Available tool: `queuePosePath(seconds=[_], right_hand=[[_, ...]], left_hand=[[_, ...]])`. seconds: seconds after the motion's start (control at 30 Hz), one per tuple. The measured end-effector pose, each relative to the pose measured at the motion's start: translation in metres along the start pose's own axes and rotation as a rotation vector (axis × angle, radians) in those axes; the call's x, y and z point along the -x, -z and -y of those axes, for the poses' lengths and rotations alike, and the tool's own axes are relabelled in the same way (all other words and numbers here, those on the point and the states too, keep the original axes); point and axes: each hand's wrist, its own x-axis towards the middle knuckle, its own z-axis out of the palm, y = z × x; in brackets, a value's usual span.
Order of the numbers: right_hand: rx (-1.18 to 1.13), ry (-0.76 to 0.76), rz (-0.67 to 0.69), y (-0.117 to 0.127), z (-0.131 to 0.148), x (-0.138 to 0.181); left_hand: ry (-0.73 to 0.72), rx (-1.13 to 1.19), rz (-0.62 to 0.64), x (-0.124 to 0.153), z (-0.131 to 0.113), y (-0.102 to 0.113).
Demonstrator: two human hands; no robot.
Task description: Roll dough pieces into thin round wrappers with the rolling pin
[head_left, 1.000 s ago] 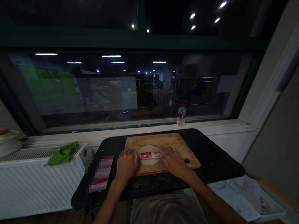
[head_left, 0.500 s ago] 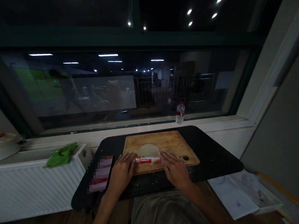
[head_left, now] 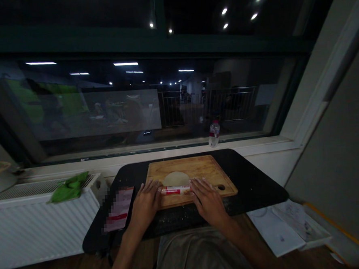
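- The pin [head_left: 175,189] had come back toward the person: a second before it lay across the middle of the dough [head_left: 176,178]; now it sat at the dough's near edge, most of the disc bare beyond it.
- Both hands had drawn back with it, toward the near edge of the board [head_left: 210,169].
- The dough, board, bottle [head_left: 214,133] on the sill and green cloth [head_left: 67,188] on the radiator kept their places.
- The left hand [head_left: 145,202] lay flat, fingers stretched out, fingertips on the pin's left end; it closed round nothing.
- The right hand [head_left: 208,197] did the same at the right end, palm down and open.
- The dough lay flat and round on the board's middle, on the black table [head_left: 255,186].
- Judged from this, the step was rolling the dough thin, at the near end of a stroke.
- A further stroke would call for even pressure from both palms, pushing away, so the pin stays square and the disc spreads evenly.
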Motion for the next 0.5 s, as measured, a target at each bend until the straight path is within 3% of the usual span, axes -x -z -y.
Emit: queuePosePath(seconds=[0.3,0.5], right_hand=[[0.073,-0.02,0.194,0.002,-0.028,-0.058],[0.136,-0.001,0.238,-0.007,-0.044,-0.093]], left_hand=[[0.034,-0.235,0.072,-0.053,-0.007,-0.006],[0.003,-0.327,0.208,-0.08,-0.007,-0.001]])
